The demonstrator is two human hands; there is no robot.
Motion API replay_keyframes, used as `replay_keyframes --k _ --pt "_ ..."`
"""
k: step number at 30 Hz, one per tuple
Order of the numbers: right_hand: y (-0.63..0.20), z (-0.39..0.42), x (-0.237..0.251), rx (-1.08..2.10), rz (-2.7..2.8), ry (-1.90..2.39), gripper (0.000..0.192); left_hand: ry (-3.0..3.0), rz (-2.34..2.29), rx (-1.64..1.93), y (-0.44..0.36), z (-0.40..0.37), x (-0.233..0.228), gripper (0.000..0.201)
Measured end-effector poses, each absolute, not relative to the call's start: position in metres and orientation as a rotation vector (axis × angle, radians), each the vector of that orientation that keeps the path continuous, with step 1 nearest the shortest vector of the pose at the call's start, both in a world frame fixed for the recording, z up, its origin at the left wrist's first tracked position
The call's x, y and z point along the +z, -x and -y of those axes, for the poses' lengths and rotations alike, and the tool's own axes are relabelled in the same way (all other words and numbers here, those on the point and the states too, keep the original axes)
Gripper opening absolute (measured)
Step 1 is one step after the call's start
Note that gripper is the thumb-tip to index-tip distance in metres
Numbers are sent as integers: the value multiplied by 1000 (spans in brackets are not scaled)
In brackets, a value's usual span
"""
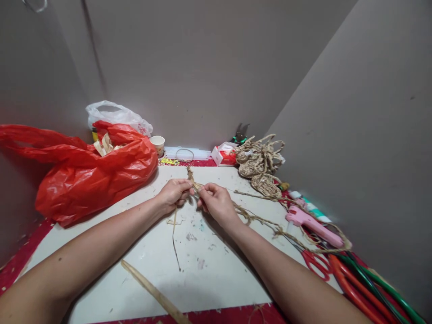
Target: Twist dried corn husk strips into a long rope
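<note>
Over the middle of the white board, my left hand [176,192] and my right hand [216,201] are close together, both closed in a pinch. Between them they grip a piece of twisted straw cord [190,173], whose knotted end points away from me. A thin dry strand [174,238] hangs below my left hand onto the board. From beside my right hand, a length of twisted cord [259,219] trails off to the right. Nearer to me lies a flat, pale straw strip [151,288]. My fingers hide part of the cord.
At left is a red plastic bag [101,180] holding pale strips. A paper cup [157,145], glue sticks [199,154] and a red-white box [224,155] line the back. Woven straw pieces [263,166], a pink glue gun [313,225] and red-handled scissors [317,264] lie right.
</note>
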State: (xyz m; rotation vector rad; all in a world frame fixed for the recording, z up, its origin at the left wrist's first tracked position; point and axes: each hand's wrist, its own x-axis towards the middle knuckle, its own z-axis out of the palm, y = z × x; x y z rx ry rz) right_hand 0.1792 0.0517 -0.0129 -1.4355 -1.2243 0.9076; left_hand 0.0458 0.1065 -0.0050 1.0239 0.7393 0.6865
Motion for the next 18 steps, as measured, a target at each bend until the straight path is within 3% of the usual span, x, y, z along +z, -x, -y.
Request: replay_keyframes --k 18 --pt "-176 -49 -7 955 1228 1536 17 -1061 -796 774 -49 -105 -7 23"
